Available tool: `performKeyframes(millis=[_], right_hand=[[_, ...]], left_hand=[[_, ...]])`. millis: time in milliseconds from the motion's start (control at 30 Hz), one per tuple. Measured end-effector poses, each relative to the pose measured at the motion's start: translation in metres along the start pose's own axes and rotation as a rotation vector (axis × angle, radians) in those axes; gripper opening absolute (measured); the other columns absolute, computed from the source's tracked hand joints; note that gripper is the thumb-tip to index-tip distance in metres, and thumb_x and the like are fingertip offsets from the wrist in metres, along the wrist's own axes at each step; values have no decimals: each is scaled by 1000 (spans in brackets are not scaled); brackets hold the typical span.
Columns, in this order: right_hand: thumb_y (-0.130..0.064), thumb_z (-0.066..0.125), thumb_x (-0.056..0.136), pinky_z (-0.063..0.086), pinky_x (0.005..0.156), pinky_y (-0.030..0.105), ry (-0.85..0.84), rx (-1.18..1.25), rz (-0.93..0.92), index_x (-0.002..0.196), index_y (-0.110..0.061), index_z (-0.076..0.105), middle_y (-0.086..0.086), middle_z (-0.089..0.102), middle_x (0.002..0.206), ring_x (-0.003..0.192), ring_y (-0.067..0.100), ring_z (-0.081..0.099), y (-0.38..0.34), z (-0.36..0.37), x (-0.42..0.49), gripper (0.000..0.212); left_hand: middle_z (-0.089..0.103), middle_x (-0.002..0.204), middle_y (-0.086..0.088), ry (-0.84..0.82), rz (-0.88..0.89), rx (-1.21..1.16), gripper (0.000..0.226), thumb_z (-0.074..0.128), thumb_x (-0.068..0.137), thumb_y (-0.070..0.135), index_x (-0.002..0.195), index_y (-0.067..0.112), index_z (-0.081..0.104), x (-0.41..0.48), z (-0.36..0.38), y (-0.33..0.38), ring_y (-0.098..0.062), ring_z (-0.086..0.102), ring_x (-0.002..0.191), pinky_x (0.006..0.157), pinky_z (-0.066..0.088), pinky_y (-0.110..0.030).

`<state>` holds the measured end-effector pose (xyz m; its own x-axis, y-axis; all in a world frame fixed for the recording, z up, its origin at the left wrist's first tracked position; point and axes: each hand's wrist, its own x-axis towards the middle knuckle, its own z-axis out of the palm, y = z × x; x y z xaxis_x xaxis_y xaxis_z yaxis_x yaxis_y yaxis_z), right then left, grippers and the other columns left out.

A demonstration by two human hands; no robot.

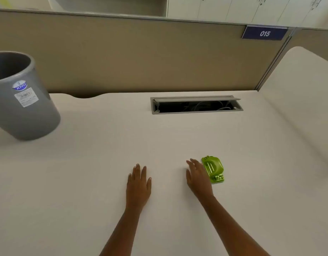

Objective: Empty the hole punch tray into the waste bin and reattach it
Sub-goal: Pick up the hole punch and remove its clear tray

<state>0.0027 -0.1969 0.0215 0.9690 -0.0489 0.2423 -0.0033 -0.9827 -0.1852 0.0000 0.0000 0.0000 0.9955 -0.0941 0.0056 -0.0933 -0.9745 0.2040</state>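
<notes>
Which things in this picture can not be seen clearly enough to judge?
Head view:
- Green hole punch: its underside faces the desk, so the tray is hidden; the right hand covers its left edge.
- Grey waste bin: cut off by the left edge; its contents are hidden by its wall.
- Bin label: print too small.

A pale worktop (104,163) fills most of the view, and a long grey cable hatch (196,111) is set into it near the back edge, its lid (196,98) tipped up so that loose cables (202,106) show in the dark slot. Behind the worktop stands a tan partition (141,56) with a blue sign (264,33) reading 015 fixed near its top right corner. Above the partition are white cabinets (233,8), and a second pale surface (303,93) adjoins on the right.
</notes>
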Motion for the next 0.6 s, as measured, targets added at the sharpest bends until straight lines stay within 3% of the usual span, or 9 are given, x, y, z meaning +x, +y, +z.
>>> performKeyframes(millis=[67,167,267,333,467,533,600], right_hand=[[-14,45,74,59,67,38,13,49,68,89,-1,71,17,73,90,78,34,71,15,-8,6,32],[-17,38,77,56,77,43,-21,84,225,93,3,69,23,70,95,86,38,69,38,-17,14,40],[-17,39,90,44,97,46,-51,176,458,124,4,53,24,54,126,118,40,52,49,-23,14,42],[-18,45,93,39,99,46,-99,296,656,134,-1,43,22,44,135,126,38,42,55,-27,15,44],[-19,47,92,40,96,44,-125,501,819,124,0,51,24,55,126,118,39,50,62,-28,18,38],[-18,49,91,41,95,41,-151,556,850,121,1,55,23,58,124,117,37,52,63,-32,21,36],[-18,52,90,41,94,39,-172,611,866,119,2,57,21,58,125,118,36,51,61,-34,24,36]], left_hand=[[72,106,-21,-79,31,-54,50,36,79,30,101,3,71,2,-4,5,-31,71,95,72,58,-43],[72,106,-21,-81,45,-13,50,36,77,30,101,4,72,3,-6,9,-30,71,95,72,58,-42],[72,105,-22,-102,30,-26,50,36,77,29,101,3,72,2,-3,6,-32,71,93,71,58,-43],[73,103,-21,-135,21,-12,51,36,77,30,100,3,72,2,-4,5,-31,72,92,71,58,-41],[73,102,-20,-65,-28,-62,46,40,78,27,99,3,72,4,-9,2,-32,72,93,73,58,-41],[67,115,-24,5,-40,-171,37,49,82,18,108,-1,68,5,-8,2,-38,64,109,88,52,-46],[54,134,-23,35,-97,-310,36,46,91,13,121,-1,59,3,-12,4,-37,43,132,108,37,-45]])
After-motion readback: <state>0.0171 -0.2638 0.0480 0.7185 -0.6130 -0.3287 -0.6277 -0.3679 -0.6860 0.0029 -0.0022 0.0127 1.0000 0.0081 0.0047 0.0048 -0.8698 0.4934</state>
